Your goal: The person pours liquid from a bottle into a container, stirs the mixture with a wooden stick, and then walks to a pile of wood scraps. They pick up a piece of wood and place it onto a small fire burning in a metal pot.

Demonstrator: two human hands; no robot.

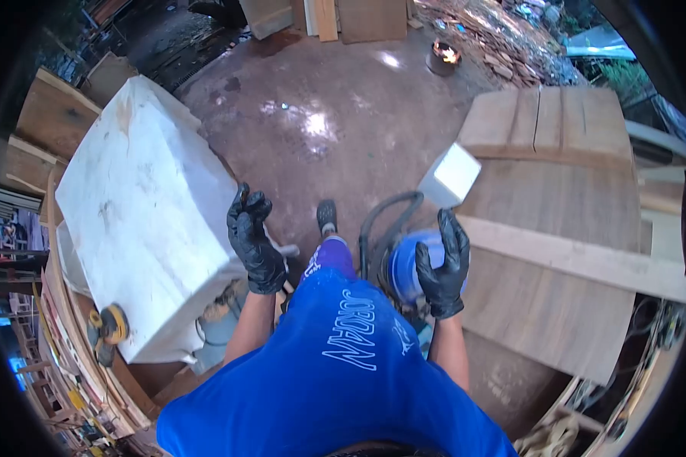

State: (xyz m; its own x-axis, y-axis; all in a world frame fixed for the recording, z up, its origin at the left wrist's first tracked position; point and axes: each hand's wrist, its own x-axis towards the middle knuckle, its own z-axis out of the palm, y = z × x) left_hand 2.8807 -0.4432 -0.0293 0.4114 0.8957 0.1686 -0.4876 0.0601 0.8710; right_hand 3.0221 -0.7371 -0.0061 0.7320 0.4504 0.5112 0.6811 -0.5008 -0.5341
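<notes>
My left hand [254, 242], in a black glove, is raised near the right edge of the white-covered table [149, 198]. Its fingers are partly curled and apart, with nothing seen in them. My right hand [443, 265], also black-gloved, is held up with thumb and fingers spread and holds nothing. Behind and below it stands a blue round container [405, 266], partly hidden by the hand. A white box-shaped object [451, 175] is just above my right fingertips, beside the wooden panels [541, 198].
A dark hose [370, 228] curves beside the blue container. A yellow and black power tool [108, 327] lies at the left. Flames show in a small pot [441, 59] on the floor at the back. A pale board [564, 253] crosses the wooden panels.
</notes>
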